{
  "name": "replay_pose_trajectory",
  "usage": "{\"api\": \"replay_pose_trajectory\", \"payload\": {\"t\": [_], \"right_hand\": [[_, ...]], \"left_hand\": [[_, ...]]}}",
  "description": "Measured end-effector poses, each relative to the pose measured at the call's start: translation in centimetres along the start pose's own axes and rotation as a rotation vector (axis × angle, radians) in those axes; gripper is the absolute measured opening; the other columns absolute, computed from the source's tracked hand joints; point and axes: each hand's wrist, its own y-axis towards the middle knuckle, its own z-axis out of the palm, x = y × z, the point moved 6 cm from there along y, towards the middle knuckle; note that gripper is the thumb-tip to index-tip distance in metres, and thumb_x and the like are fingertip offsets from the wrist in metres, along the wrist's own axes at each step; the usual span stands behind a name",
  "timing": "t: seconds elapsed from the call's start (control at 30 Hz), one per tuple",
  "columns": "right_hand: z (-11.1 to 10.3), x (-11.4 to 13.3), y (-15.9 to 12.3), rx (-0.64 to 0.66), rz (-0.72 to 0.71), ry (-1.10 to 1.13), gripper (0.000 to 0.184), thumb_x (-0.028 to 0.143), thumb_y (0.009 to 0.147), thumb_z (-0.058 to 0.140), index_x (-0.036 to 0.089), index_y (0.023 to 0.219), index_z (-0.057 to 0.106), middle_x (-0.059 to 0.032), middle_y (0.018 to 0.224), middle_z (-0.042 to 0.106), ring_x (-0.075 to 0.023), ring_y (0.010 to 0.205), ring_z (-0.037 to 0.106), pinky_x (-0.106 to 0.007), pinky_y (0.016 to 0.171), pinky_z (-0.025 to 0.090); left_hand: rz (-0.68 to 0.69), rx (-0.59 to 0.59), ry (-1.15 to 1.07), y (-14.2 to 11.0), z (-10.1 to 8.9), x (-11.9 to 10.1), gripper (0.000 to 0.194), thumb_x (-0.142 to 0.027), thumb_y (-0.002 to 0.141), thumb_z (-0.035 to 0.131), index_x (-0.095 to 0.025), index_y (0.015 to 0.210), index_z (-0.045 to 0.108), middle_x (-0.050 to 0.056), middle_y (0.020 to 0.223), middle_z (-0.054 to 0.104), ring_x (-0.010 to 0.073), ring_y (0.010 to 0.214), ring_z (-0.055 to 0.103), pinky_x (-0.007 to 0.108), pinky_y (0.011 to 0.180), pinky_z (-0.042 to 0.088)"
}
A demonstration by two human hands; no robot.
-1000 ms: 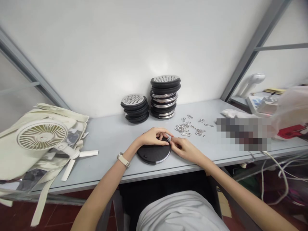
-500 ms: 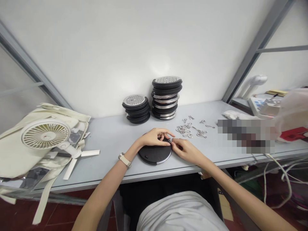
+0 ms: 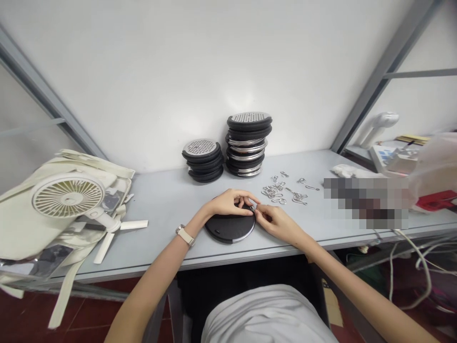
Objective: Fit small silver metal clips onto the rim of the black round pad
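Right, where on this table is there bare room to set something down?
Widest: the grey tabletop between the white fan and the shorter disc stack. Smaller: right of the right hand, in front of the metal hooks. Crowded: the left end, under the cream bag; among the hooks; and around the black disc below the left hand.

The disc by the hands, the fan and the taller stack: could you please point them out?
Disc (image 3: pixel 232 226), head view: dark face.
Fan (image 3: pixel 68 196), head view: grille's centre.
Taller stack (image 3: pixel 247 146), head view: middle.
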Motion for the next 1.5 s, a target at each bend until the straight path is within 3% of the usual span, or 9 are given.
{"api": "replay_pose_trajectory", "payload": {"t": [0.5,0.83,1.37,1.5], "right_hand": [[-0.29,-0.27,0.0,-0.03,0.024,0.082,0.03,0.031,0.089,0.037,0.02,0.061,0.036,0.0053,0.054,0.034,-0.0085,0.052,0.034,-0.023,0.05,0.027],[-0.08,0.6,0.25,-0.001,-0.024,-0.068,0.027,0.031,0.092,0.034,0.019,0.072,0.048,-0.0004,0.062,0.052,-0.0118,0.054,0.045,-0.025,0.056,0.032],[-0.3,-0.14,0.08,0.041,0.026,0.154,0.033,0.037,0.092,0.034,0.019,0.064,0.04,0.0044,0.057,0.038,-0.009,0.053,0.035,-0.023,0.051,0.029],[-0.08,0.15,0.09,0.036,-0.007,0.053,0.031,0.035,0.092,0.033,0.019,0.067,0.043,0.0033,0.057,0.043,-0.0099,0.052,0.039,-0.024,0.052,0.03]], "left_hand": [[-0.01,0.011,-0.036,-0.04,0.1,-0.16,0.047,-0.024,0.07,0.07,-0.016,0.115,0.061,0.003,0.086,0.06,0.0055,0.062,0.041,0.021,0.065,0.04],[0.014,-0.016,0.046,-0.1,-0.14,-0.32,0.046,-0.02,0.068,0.069,-0.016,0.113,0.061,0.006,0.095,0.059,0.0059,0.064,0.042,0.021,0.064,0.04],[-0.016,-0.013,-0.089,-0.02,0.04,0.36,0.044,-0.019,0.066,0.071,-0.013,0.109,0.064,0.006,0.089,0.064,0.0069,0.066,0.047,0.024,0.072,0.043],[-0.012,-0.001,-0.056,-0.07,0.09,0.1,0.042,-0.016,0.067,0.068,-0.014,0.108,0.063,0.005,0.091,0.062,0.0065,0.067,0.046,0.024,0.072,0.043]]}}
